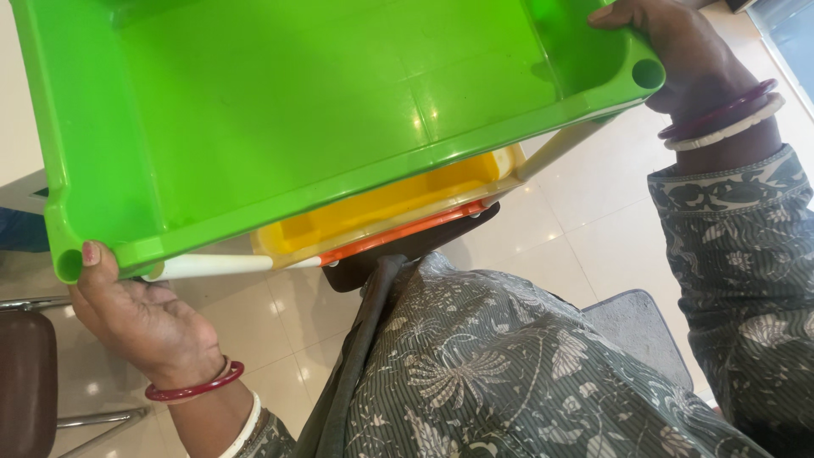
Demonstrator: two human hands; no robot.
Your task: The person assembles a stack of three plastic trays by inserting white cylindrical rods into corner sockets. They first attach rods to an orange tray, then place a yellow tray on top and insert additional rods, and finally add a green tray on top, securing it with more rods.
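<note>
I have a bright green moulded plastic tray (280,110) held up in front of me, tilted so its hollow inside faces my eyes. My left hand (140,318) grips its near left corner: the thumb lies over the rim beside the round socket hole, and the other fingers curl underneath, closed firmly on the plastic. My right hand (678,59) takes the opposite corner at the upper right, fingers wrapped over the edge just past the 2nd socket hole, also closed tight on the tray.

Just below the green tray sits a yellow plastic tray (381,212) of the same shape, and under that the edge of an orange plastic tray (398,233) shows. 2 white plastic tubes (212,265) stick out, 1 near my left hand and 1 slanting down at the right.

Dark red and white bangles (721,119) ring both wrists. My grey floral-print sleeves and dress (509,373) fill the lower view, over a pale glossy tiled floor (593,220). A brown padded chair with metal legs (30,382) stands at the left edge.
</note>
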